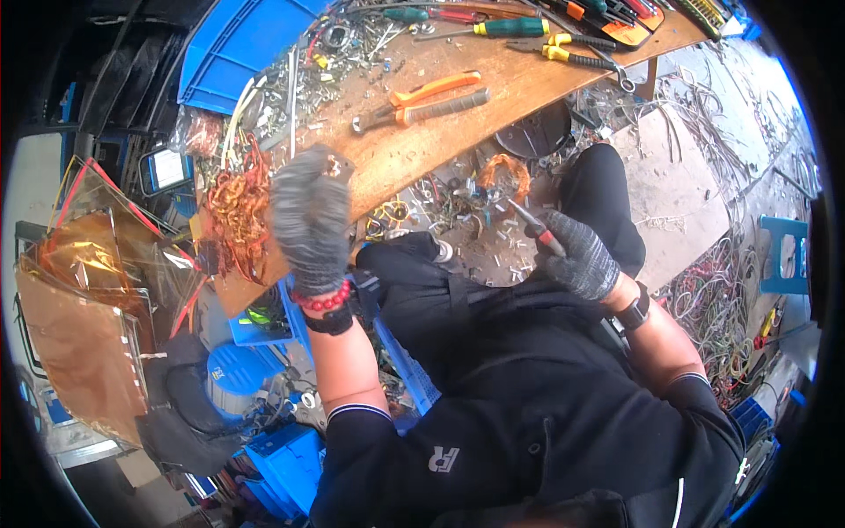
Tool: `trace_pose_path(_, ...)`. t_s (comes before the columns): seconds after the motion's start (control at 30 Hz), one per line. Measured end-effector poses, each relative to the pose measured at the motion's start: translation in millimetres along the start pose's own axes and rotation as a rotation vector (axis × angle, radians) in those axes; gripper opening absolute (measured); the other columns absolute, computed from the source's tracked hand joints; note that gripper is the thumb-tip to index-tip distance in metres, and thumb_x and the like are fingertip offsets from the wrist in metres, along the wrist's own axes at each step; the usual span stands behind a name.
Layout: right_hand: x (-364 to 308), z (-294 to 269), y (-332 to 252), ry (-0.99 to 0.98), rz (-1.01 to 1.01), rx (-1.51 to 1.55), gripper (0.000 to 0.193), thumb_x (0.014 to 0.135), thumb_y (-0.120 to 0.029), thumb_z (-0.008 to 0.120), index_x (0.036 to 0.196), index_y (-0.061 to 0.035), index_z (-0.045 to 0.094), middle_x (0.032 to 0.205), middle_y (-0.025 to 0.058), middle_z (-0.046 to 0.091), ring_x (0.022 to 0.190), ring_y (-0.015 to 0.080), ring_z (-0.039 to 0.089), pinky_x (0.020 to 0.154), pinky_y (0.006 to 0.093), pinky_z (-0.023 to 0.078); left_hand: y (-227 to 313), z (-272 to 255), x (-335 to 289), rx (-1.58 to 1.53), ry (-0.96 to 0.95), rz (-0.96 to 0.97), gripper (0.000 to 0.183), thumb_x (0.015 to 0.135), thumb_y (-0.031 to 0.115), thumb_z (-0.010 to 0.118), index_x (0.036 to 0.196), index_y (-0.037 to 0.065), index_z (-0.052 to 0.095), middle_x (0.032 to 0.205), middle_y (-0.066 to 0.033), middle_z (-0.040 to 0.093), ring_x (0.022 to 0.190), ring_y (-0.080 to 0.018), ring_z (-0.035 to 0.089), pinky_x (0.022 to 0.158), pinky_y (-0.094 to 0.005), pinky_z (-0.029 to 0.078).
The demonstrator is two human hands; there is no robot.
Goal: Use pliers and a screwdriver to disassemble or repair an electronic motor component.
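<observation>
My left hand (312, 220), in a grey glove, is raised over the near edge of the wooden table (405, 172), beside a heap of copper-coloured wire scrap (239, 211). Motion smears its fingers, and a small brownish thing shows at the fingertips, too blurred to name. My right hand (581, 260), gloved likewise, is above my lap, closed around a pointed tool (550, 239) with a red and dark handle. The tip of that tool points up and to the left. On the table lie orange-handled cutters (431, 99), yellow-and-black pliers (572, 55) and a green screwdriver (510, 28).
Small metal scraps (352, 62) litter the far left of the table, beside a blue bin (242, 53). A coil of copper-coloured wire (504, 176) lies below the table edge. Loose wires (704, 290) cover the floor on the right, near a blue stool (783, 255).
</observation>
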State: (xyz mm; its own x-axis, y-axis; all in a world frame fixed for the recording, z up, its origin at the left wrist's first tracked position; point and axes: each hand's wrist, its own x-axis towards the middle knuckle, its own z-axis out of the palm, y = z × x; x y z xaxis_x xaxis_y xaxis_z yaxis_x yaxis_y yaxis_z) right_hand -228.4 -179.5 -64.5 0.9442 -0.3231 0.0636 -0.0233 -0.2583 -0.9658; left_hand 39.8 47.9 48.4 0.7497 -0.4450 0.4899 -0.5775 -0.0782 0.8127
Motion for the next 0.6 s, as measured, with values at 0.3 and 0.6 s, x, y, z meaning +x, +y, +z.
trace_pose_path(0.3, 5, -6, -14, -0.17, -0.212, -0.334, 0.027, 0.085, -0.016, 0.078, 0.108, -0.0047, 0.07, 0.092, 0.0196, 0.069, 0.088, 0.0443, 0.068, 0.074, 0.0499, 0.055, 39, 59, -11, 0.466, -0.763, 0.481, 0.083, 0.077, 0.056, 0.088, 0.138, 0.003, 0.066, 0.135, -0.0223, 0.069, 0.125, -0.0397, 0.066, 0.111, -0.0502, 0.049)
trace_pose_path(0.6, -1, -3, -13, -0.071, -0.191, -0.331, 0.025, 0.085, -0.017, 0.078, 0.107, -0.0061, 0.071, 0.091, 0.0182, 0.069, 0.087, 0.0419, 0.068, 0.072, 0.0495, 0.054, 27, 73, -51, 0.436, -0.717, 0.244, 0.075, 0.078, 0.05, 0.089, 0.131, 0.002, 0.067, 0.114, -0.0213, 0.074, 0.107, -0.0412, 0.071, 0.096, -0.0516, 0.056)
